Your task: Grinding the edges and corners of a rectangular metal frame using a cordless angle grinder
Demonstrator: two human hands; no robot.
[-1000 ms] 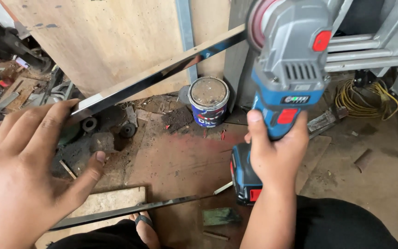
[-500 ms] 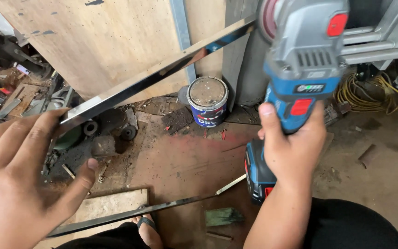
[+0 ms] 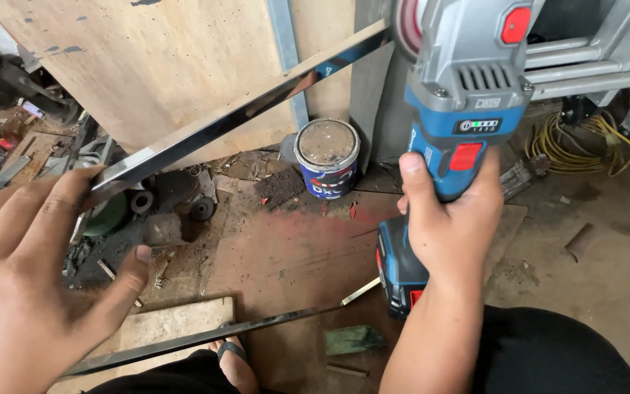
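1. Two hands at work: the left hand (image 3: 34, 292) grips the near end of a polished metal strip (image 3: 242, 113), fingers spread.
2. The right hand (image 3: 450, 226) is clenched around a blue-grey cordless grinder (image 3: 468, 95), whose disc meets the strip's far end.
3. A lidded, dirt-crusted paint can (image 3: 327, 157) stands on the floor; its contents are hidden.

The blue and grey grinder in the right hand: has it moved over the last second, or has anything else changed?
The blue and grey cordless grinder sits a little higher and further right in view, its disc at the far end of the shiny flat metal bar. The right hand keeps its grip; the left hand still steadies the bar's near end. The paint can stayed put.
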